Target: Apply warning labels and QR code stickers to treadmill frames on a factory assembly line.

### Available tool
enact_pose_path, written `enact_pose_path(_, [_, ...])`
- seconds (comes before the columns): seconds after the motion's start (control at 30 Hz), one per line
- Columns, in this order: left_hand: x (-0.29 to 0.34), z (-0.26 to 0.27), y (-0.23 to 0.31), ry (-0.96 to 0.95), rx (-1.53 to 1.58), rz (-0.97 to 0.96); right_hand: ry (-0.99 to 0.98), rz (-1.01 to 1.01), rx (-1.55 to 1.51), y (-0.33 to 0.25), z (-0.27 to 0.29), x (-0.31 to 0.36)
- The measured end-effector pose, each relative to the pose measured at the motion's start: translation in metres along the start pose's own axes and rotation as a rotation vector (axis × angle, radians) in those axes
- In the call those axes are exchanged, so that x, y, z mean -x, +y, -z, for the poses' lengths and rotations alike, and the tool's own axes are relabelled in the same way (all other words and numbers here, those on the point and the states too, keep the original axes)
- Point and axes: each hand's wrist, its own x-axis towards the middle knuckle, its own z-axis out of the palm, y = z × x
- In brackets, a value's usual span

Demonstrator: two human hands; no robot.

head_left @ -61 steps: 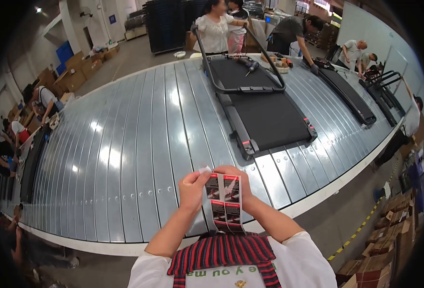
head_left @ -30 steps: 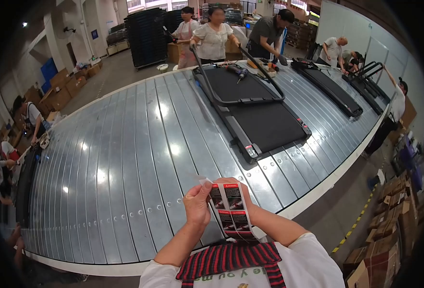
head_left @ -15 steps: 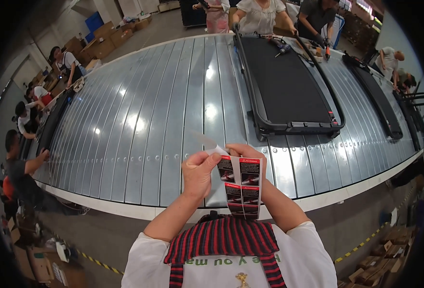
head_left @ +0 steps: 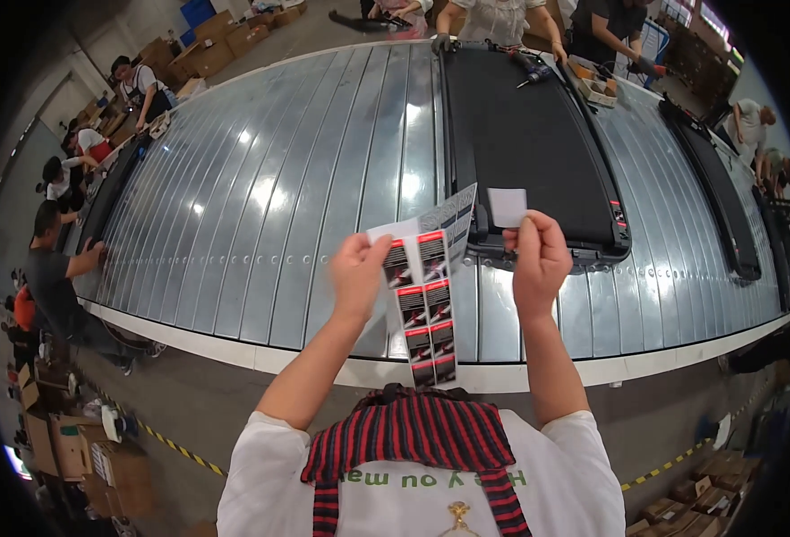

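Note:
My left hand [head_left: 357, 273] is closed on the upper left corner of a strip of warning stickers [head_left: 427, 302], black with red headings. The strip hangs down toward my apron, and its upper part folds back to show white and grey backing. Between the thumb and fingers of my right hand [head_left: 541, 261] is a single sticker [head_left: 507, 208], its plain white side toward me. It is held up in front of the near end of a black treadmill [head_left: 538, 148], apart from the belt as far as I can see.
The treadmill lies on a wide metal slat conveyor [head_left: 278, 197], with a cordless drill [head_left: 532, 70] on its far end. A small parts box [head_left: 594, 87] stands beside it. More treadmills lie right [head_left: 713, 192] and far left [head_left: 113, 201]. Several co-workers stand around the conveyor.
My hands have moved apart. The right hand has drawn away to the right with one sticker, while the left keeps the strip. The view has shifted slightly.

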Motion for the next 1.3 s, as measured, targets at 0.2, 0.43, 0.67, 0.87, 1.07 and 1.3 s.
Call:
enact_pose_path(0.2, [-0.009, -0.006, -0.006, -0.245, 0.069, 0.191, -0.624, 0.605, 0.476, -0.025, -0.058, 0.049])
enact_pose_path(0.43, [-0.017, 0.033, 0.007, -0.379, -0.265, -0.156, -0.554, 0.513, 0.344, -0.048, -0.079, 0.034])
enact_pose_path(0.67, [-0.011, 0.056, 0.018, -0.476, -0.414, -0.421, -0.718, 0.375, 0.392, -0.050, -0.104, 0.051])
enact_pose_path(0.87, [-0.022, 0.082, 0.010, -0.425, -0.248, -0.111, -0.661, 0.417, 0.398, -0.077, -0.095, 0.059])
enact_pose_path(1.07, [0.006, 0.088, 0.045, -0.584, -0.293, -0.088, -0.766, 0.416, 0.579, -0.058, -0.082, 0.046])
enact_pose_path(1.3, [0.006, 0.047, 0.035, -0.632, -0.196, 0.055, -0.815, 0.138, 0.476, -0.036, -0.041, 0.034])
